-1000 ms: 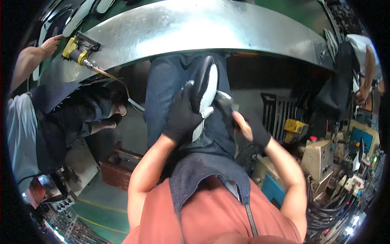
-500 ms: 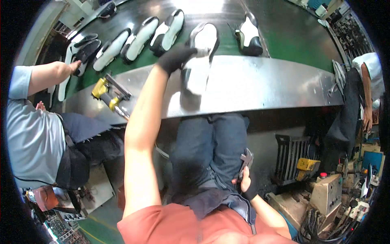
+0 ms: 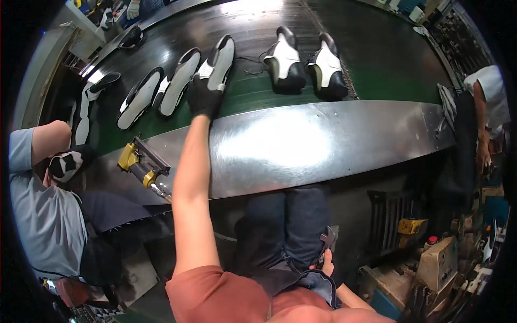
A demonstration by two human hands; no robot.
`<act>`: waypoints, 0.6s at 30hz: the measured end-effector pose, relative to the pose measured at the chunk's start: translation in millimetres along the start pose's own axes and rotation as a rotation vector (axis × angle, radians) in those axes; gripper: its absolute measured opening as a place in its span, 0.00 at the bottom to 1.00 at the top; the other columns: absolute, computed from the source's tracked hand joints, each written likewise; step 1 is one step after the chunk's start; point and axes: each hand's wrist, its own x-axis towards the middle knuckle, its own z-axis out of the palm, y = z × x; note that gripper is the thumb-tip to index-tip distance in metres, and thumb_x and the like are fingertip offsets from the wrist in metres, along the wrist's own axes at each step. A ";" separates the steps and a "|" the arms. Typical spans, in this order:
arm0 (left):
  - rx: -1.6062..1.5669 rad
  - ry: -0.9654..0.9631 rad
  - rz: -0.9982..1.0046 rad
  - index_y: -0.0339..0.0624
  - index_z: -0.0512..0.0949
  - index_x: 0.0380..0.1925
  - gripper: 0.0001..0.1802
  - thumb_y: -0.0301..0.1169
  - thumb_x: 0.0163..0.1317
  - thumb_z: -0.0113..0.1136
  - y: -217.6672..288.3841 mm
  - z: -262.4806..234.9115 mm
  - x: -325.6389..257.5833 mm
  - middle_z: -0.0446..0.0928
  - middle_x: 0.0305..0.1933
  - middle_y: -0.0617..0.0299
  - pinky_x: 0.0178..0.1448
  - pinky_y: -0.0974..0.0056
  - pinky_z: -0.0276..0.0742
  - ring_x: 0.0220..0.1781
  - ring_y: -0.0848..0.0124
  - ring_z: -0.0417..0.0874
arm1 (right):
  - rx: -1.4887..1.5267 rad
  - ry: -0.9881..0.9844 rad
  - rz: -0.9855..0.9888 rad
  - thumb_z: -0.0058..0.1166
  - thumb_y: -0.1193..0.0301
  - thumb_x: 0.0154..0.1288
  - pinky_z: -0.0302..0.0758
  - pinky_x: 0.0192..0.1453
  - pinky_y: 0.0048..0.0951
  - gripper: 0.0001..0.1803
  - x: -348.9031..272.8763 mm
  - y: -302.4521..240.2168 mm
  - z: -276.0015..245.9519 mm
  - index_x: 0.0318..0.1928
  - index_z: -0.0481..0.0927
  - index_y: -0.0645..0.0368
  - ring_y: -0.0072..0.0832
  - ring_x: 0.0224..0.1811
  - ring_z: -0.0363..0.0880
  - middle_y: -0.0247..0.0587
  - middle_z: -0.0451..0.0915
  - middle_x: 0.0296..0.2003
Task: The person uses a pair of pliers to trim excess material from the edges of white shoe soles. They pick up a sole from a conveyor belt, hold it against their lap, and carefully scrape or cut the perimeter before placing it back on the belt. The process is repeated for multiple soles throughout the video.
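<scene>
My left hand [image 3: 205,98], in a black glove, reaches out over the dark belt and closes round the near end of a black-and-white shoe upper [image 3: 222,62] lying sole side up. Down by my right thigh, my right hand [image 3: 326,265] is wrapped round a dark metal hand tool [image 3: 328,237] that looks like pincers; its lower part is hidden in the fingers. Left of my gloved hand lie more sole-up shoe uppers [image 3: 180,78] [image 3: 141,97]. To its right, two black-and-white uppers [image 3: 285,59] [image 3: 327,64] stand upright, side by side.
A shiny metal ledge [image 3: 323,134] runs between me and the belt [image 3: 388,70]. On its left part lies a yellow-and-black air tool [image 3: 142,166] with a hose fitting. A co-worker [image 3: 46,188] sits close on my left; another person [image 3: 487,102] is far right. A machine [image 3: 433,261] stands lower right.
The shoe my left hand held over the ledge now stands upright on the belt. That hand has moved left to a sole-up shoe. The left co-worker has brought a shoe off the belt.
</scene>
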 end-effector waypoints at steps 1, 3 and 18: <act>-0.093 -0.099 -0.062 0.30 0.63 0.58 0.46 0.50 0.45 0.67 -6.9 0.1 4.1 0.73 0.53 0.40 0.60 0.56 0.68 0.59 0.52 0.72 | -0.020 -0.001 -0.011 0.28 0.27 0.56 0.75 0.33 0.30 0.47 0.2 -1.8 -1.6 0.25 0.78 0.64 0.33 0.23 0.78 0.45 0.78 0.21; -0.334 -0.380 -0.163 0.30 0.65 0.56 0.44 0.49 0.45 0.67 -31.4 -1.3 16.2 0.74 0.52 0.43 0.56 0.59 0.72 0.55 0.55 0.75 | -0.065 -0.026 -0.040 0.27 0.26 0.55 0.76 0.33 0.31 0.49 1.0 -11.8 -0.6 0.23 0.78 0.65 0.35 0.23 0.78 0.47 0.78 0.20; -1.222 -0.312 -0.024 0.37 0.76 0.46 0.17 0.25 0.55 0.57 -8.3 -212.0 -281.6 0.74 0.52 0.54 0.60 0.59 0.70 0.55 0.64 0.75 | -0.089 -0.229 -0.281 0.26 0.40 0.69 0.76 0.35 0.27 0.38 -13.8 -28.2 -24.3 0.34 0.77 0.62 0.29 0.25 0.78 0.43 0.78 0.22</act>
